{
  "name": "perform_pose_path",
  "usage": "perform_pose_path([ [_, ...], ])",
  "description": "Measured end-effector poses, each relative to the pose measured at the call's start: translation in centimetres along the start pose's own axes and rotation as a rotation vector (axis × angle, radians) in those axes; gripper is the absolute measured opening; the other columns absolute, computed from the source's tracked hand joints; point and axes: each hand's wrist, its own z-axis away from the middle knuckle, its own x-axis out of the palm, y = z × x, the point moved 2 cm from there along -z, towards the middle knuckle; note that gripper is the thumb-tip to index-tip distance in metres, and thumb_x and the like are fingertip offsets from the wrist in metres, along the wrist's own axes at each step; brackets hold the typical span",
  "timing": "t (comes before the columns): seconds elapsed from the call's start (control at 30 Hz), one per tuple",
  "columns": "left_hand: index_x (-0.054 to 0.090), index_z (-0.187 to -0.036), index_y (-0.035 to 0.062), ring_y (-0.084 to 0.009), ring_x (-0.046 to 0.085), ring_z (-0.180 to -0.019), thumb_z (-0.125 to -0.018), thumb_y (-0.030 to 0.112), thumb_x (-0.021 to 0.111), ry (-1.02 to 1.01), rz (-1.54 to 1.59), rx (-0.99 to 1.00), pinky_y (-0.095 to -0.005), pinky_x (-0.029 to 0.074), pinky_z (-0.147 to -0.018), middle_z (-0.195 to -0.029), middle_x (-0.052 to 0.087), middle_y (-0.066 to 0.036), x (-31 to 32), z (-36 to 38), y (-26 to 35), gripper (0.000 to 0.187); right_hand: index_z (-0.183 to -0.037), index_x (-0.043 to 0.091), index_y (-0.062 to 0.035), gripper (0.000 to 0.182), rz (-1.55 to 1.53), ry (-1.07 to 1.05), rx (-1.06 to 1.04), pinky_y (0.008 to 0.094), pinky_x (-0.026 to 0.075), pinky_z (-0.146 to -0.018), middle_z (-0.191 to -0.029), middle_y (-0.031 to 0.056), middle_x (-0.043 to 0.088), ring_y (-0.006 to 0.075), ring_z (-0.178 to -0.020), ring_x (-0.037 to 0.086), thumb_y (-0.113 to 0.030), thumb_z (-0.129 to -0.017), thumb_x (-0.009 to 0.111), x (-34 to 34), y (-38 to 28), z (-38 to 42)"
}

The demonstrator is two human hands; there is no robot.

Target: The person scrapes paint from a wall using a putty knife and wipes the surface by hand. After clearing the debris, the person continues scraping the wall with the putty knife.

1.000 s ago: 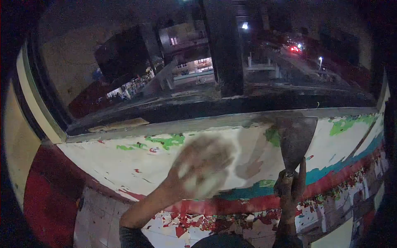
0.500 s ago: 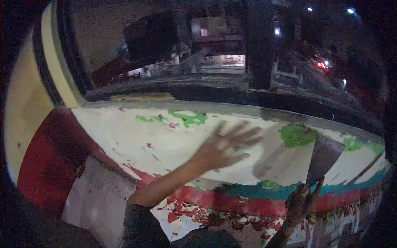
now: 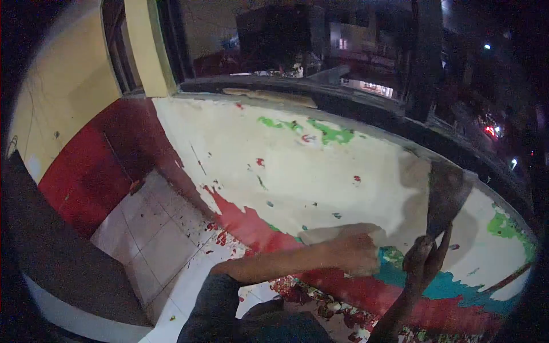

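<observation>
My right hand (image 3: 422, 260) is wrapped around the lower end of a paint scraper (image 3: 445, 197). The scraper's wide, dark, flat blade points up against the pale wall (image 3: 320, 188), near the ledge. Left of it and lower, my left hand (image 3: 361, 250) is closed, at the upper border of the red and teal paint (image 3: 403, 277). Its fingers are curled, and I cannot make out whether anything is in them. Green paint patches (image 3: 334, 132) and small coloured flecks remain on the pale surface.
Peeled paint flakes (image 3: 337, 311) lie along the wall's foot on the white tiled floor (image 3: 154, 228). A dark window ledge (image 3: 366, 111) runs above the wall. At left, a red-and-yellow wall (image 3: 86, 166) meets it in a corner.
My left hand has gone from spread fingers on the pale wall to closed, lower down. The green patch beside the blade no longer shows. The view has swung left.
</observation>
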Motion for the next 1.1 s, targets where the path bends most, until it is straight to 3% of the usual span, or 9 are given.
perform_pose_path([
  [0.07, 0.053, -0.094, 0.0057, -0.0254, 0.053, -0.088, -0.072, 0.024, 0.056, 0.099, -0.001, 0.208, -0.0365, 0.041, -0.082, -0.090, 0.057, -0.010, -2.0, 0.7, 3.0, 0.029, -0.134, 0.013, -0.0100, 0.069, 0.037, -0.071, 0.006, 0.0190, 0.031, -0.034, -0.070, 0.0027, 0.050, 0.0051, -0.040, 0.039, -0.025, -0.081, 0.056, 0.8, -0.5, -0.1],
  [0.17, 0.053, -0.095, 0.0053, -0.0251, 0.054, -0.086, -0.073, 0.024, 0.056, 0.328, -0.121, 0.338, -0.0360, 0.041, -0.080, -0.089, 0.057, -0.011, -3.6, -0.4, 5.2, 0.029, -0.133, 0.019, -0.0084, 0.063, 0.079, -0.140, 0.007, 0.0185, 0.033, -0.036, -0.068, 0.0019, 0.049, 0.0052, -0.044, 0.041, -0.024, -0.082, 0.054, 1.5, -0.1, 0.4],
  [0.4, 0.051, -0.096, 0.0043, -0.0246, 0.054, -0.081, -0.075, 0.024, 0.055, 0.761, -0.147, 0.339, -0.0351, 0.042, -0.075, -0.087, 0.057, -0.011, -4.4, 2.0, 6.7, 0.029, -0.132, 0.022, -0.0078, 0.060, 0.225, -0.155, 0.076, 0.0182, 0.034, -0.038, -0.067, 0.0012, 0.049, 0.0053, -0.046, 0.041, -0.024, -0.083, 0.052, 5.9, 1.0, 4.4],
  [0.9, 0.049, -0.099, 0.0021, -0.0234, 0.056, -0.071, -0.079, 0.024, 0.053, 0.890, 0.213, 0.349, -0.0329, 0.044, -0.064, -0.083, 0.056, -0.011, -6.2, 11.7, 4.4, 0.030, -0.132, 0.021, -0.0078, 0.060, 0.303, 0.114, 0.217, 0.0179, 0.033, -0.038, -0.066, 0.0004, 0.047, 0.0053, -0.046, 0.041, -0.024, -0.083, 0.052, 15.5, 1.2, 9.1],
  [1.0, 0.048, -0.100, 0.0017, -0.0232, 0.057, -0.069, -0.080, 0.024, 0.053, 0.932, 0.277, 0.251, -0.0325, 0.044, -0.062, -0.082, 0.056, -0.011, -7.1, 12.6, 3.3, 0.030, -0.132, 0.021, -0.0078, 0.060, 0.275, 0.109, 0.251, 0.0179, 0.033, -0.039, -0.066, 0.0002, 0.047, 0.0053, -0.047, 0.041, -0.024, -0.083, 0.052, 15.9, 1.6, 9.2],
  [1.1, 0.047, -0.100, 0.0012, -0.0229, 0.057, -0.067, -0.081, 0.024, 0.053, 1.008, 0.393, 0.000, -0.0321, 0.045, -0.060, -0.081, 0.056, -0.011, -7.1, 14.0, -0.4, 0.031, -0.132, 0.020, -0.0056, 0.061, 0.063, 0.055, 0.197, 0.0196, 0.035, -0.042, -0.067, 0.0011, 0.046, 0.0058, -0.049, 0.041, -0.026, -0.084, 0.051, 15.2, 2.9, 9.2],
])
